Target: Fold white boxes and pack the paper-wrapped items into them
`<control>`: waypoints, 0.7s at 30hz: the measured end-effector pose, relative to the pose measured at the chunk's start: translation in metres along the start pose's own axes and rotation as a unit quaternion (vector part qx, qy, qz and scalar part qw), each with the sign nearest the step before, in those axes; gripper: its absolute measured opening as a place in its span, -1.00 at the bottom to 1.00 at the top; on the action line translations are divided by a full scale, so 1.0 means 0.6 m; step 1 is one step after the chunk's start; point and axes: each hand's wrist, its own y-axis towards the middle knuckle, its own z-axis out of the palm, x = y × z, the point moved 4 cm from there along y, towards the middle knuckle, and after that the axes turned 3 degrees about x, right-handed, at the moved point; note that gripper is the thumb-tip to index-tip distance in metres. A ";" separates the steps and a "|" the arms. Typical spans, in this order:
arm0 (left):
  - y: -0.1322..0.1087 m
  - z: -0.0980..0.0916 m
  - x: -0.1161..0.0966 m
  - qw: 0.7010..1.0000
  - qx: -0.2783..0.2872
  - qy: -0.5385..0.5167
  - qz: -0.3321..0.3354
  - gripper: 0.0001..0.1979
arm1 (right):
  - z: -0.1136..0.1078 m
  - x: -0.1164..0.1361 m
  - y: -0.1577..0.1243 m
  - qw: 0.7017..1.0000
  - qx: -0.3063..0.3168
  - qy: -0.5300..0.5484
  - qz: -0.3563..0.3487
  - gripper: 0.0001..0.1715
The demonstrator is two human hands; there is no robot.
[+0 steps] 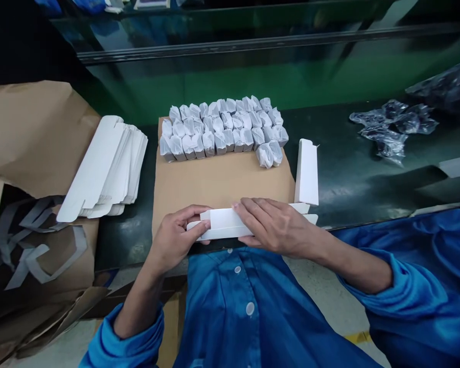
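A long white carton (225, 221) lies crosswise in front of my body, its end flaps sticking out at both ends. My left hand (178, 230) pinches its left end, the thumb on the near flap and the fingers behind. Over the right half of the carton, my right hand (272, 222) grips with its fingers on top and the thumb underneath. Just beyond my right hand stands another white box (307, 173), folded into shape. Behind the carton, a cardboard sheet (214, 179) bears rows of small items wrapped in white paper (222, 125).
A stack of flat white cartons (103, 163) lies to the left. Brown paper (38, 138) and grey strips (42, 260) are farther left. Crumpled clear plastic bags (391, 125) sit at the right of the dark green table (341, 179). A blue-clothed person (437, 245) is close on the right.
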 end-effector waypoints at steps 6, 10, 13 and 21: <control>0.003 -0.012 -0.001 0.993 -0.103 0.003 0.061 -0.79 | -0.002 -0.012 -0.005 1.000 -0.002 0.001 0.029 -0.65; -0.034 0.015 -0.019 0.936 -0.246 -0.049 0.248 -0.48 | 0.019 -0.039 -0.011 0.963 -0.032 0.076 0.257 -0.47; -0.034 0.073 -0.024 0.932 -0.237 -0.015 0.272 -0.25 | 0.037 -0.007 -0.002 0.945 -0.045 0.136 0.293 -0.41; 0.002 0.070 -0.026 0.942 -0.243 0.118 0.198 -0.45 | 0.022 -0.014 0.022 0.807 -0.061 0.516 0.280 -0.45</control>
